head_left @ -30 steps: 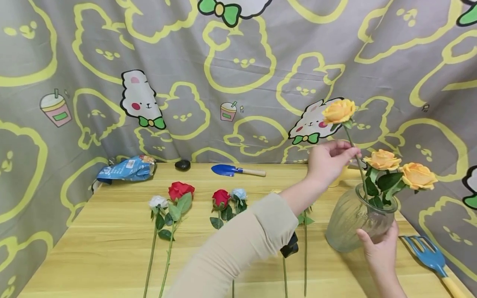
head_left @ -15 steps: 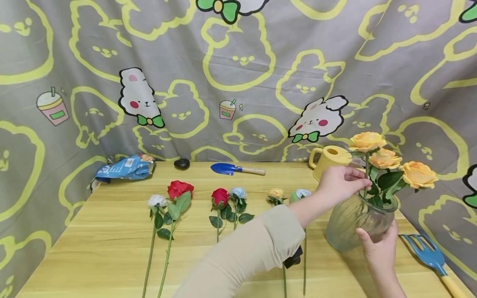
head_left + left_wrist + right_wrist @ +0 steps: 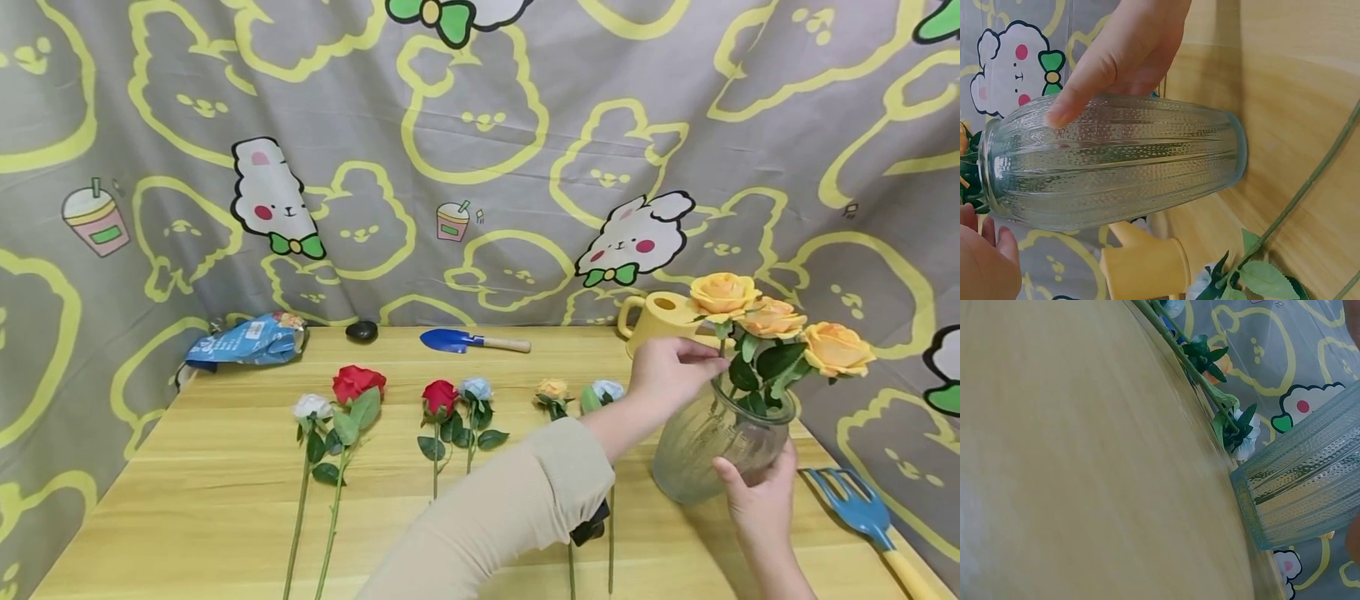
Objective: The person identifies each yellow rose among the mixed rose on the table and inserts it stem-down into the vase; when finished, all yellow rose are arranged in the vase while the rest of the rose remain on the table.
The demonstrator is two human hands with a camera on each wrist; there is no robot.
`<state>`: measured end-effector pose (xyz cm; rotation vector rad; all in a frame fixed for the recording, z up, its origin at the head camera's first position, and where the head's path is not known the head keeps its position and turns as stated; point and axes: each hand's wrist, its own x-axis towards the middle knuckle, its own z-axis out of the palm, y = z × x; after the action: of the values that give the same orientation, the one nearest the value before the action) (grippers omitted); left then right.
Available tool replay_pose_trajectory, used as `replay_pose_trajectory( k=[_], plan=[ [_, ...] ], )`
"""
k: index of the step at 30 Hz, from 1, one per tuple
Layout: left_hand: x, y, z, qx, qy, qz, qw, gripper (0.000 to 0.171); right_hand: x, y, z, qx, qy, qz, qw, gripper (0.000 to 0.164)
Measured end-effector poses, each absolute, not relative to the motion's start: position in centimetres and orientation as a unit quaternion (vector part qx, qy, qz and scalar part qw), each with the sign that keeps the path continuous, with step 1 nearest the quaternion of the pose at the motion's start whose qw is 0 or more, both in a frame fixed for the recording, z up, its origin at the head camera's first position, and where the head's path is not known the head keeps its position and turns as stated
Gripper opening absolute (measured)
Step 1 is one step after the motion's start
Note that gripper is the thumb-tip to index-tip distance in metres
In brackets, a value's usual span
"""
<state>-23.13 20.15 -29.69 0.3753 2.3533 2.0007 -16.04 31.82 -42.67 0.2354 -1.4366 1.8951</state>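
In the head view, my left hand point(image 3: 675, 375) pinches the stem of a yellow-orange rose point(image 3: 723, 296) just above the vase mouth. Its lower stem is inside the ribbed glass vase point(image 3: 693, 462). Two more yellow-orange roses, a middle rose point(image 3: 775, 318) and a right rose point(image 3: 838, 348), stand in the same vase. My right hand point(image 3: 761, 504) grips the vase's right side, thumb in front and fingers partly hidden behind. From the left wrist view, that thumb presses the textured glass point(image 3: 1116, 162), and part of my left hand point(image 3: 988, 262) shows by the rim.
Red roses, such as one big red rose point(image 3: 358, 383), plus white, blue and yellow ones lie on the wooden table. At the back are a yellow watering can point(image 3: 652, 325), blue trowel point(image 3: 453, 340), black stone-like object point(image 3: 362, 332) and blue bag point(image 3: 251, 339). A blue hand fork point(image 3: 862, 508) lies right.
The pinched rose has gone down into the vase, its bloom dropping toward the other two, then shifting slightly left. My left hand has lowered with it. The right hand keeps its grip.
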Motion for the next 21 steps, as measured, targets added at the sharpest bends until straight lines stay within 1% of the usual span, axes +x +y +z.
replay_pose_trajectory(
  k=[6,14,18,21],
  plan=[
    [-23.5,20.4,-30.4,0.092,0.763,0.639,0.028,0.007,-16.0,31.7,-42.5,0.092,-0.563,0.736,0.364,0.078],
    [-24.0,20.1,-31.2,0.088,0.753,0.651,0.029,0.006,-16.1,31.6,-42.5,0.097,-0.559,0.738,0.365,0.078],
    [-24.5,18.6,-31.5,0.104,0.770,0.628,0.050,0.008,-16.2,31.6,-42.4,0.100,-0.560,0.737,0.364,0.078],
    [-25.8,16.1,-31.9,0.124,0.782,0.606,0.073,0.008,-16.2,31.8,-42.4,0.094,-0.562,0.736,0.365,0.078]
  ],
)
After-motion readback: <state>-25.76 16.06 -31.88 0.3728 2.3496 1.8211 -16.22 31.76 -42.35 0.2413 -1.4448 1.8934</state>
